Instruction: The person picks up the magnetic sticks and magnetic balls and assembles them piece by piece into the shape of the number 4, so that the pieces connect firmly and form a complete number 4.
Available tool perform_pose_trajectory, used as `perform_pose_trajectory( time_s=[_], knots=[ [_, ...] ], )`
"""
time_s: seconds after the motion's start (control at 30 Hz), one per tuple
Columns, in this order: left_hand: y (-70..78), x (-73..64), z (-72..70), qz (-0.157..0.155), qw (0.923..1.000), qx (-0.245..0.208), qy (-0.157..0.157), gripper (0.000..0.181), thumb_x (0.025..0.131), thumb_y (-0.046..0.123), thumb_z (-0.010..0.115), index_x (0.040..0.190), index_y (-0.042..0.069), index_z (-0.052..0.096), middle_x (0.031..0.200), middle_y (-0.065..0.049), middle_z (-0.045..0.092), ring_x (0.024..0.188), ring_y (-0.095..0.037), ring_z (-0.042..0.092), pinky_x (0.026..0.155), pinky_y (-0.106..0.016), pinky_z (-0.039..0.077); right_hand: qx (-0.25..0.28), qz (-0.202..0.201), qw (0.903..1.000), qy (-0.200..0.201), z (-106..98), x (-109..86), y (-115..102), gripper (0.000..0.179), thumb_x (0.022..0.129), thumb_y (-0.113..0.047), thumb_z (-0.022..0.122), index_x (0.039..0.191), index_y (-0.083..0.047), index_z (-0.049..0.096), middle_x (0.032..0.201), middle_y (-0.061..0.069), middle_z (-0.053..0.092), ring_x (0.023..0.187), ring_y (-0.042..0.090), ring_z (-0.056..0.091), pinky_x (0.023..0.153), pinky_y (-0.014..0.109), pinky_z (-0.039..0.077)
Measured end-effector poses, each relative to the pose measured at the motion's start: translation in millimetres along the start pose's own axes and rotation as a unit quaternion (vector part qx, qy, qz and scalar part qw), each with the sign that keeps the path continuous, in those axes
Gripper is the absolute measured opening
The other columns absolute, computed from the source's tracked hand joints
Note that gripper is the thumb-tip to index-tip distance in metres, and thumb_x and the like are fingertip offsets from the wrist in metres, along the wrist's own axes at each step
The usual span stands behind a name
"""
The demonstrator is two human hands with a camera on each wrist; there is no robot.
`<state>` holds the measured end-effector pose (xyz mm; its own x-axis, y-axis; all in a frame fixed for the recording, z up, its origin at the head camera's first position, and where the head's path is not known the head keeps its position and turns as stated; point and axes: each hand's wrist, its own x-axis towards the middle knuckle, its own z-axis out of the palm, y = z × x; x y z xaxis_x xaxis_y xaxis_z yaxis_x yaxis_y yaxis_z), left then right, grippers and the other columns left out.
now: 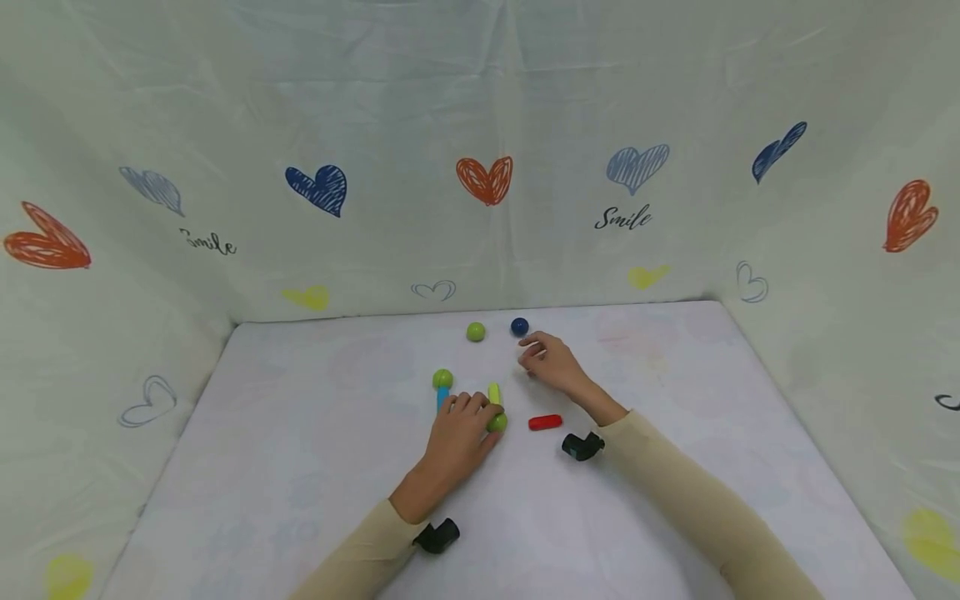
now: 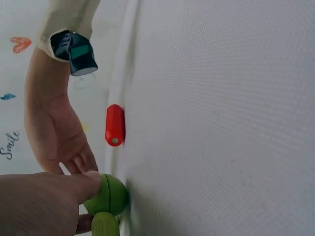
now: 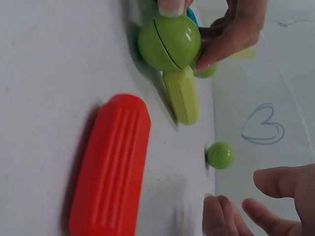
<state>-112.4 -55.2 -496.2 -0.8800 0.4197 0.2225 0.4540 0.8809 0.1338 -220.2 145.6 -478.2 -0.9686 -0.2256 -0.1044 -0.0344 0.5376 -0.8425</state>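
Observation:
My left hand [image 1: 456, 437] pinches a green ball [image 3: 167, 44] between thumb and fingers, low over the table. A lime-yellow ribbed stick [image 3: 182, 96] meets that ball and points away from me in the head view. Just left of it, a light blue stick [image 1: 442, 398] has another green ball [image 1: 442, 378] at its far end, and my left hand partly covers the stick. My right hand [image 1: 553, 363] holds nothing. Its fingers are spread and slightly bent, just short of a dark blue ball [image 1: 520, 327] near the back edge.
A red ribbed stick [image 1: 545, 422] lies on the white table [image 1: 322, 433] between my two forearms. Another green ball [image 1: 476, 332] stands near the back edge, left of the dark blue ball. A cloth wall [image 1: 390, 108] with printed hearts rises behind the table. Each wrist wears a small black camera [image 1: 582, 447].

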Motion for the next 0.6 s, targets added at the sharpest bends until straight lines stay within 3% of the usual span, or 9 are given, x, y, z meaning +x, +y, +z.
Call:
perform_pose_trajectory(
  time_s=[0.3,0.6],
  knots=[
    [0.3,2.1,1.7,-0.002,0.9999,0.004,0.014,0.029,0.089,0.033,0.087,0.114,0.022,0.08,0.105,0.004,0.07,0.101,-0.018,0.061,0.092,-0.037,0.048,0.025,0.041,0.9976,0.05,-10.7,25.4,1.4,0.043,0.101,-0.008,0.066,0.141,0.004,0.053,0.119,0.023,0.064,0.091,0.029,0.072,0.08,0.031,0.061],
    [2.7,2.4,1.8,-0.025,0.9996,-0.008,0.011,0.027,0.087,0.032,0.088,0.111,0.022,0.082,0.102,0.004,0.07,0.101,-0.018,0.061,0.094,-0.04,0.048,0.001,0.063,0.9968,0.049,-10.2,52.2,3.4,0.05,0.103,-0.015,0.066,0.148,0.001,0.05,0.132,0.025,0.059,0.094,0.028,0.07,0.08,0.031,0.056]
  ],
)
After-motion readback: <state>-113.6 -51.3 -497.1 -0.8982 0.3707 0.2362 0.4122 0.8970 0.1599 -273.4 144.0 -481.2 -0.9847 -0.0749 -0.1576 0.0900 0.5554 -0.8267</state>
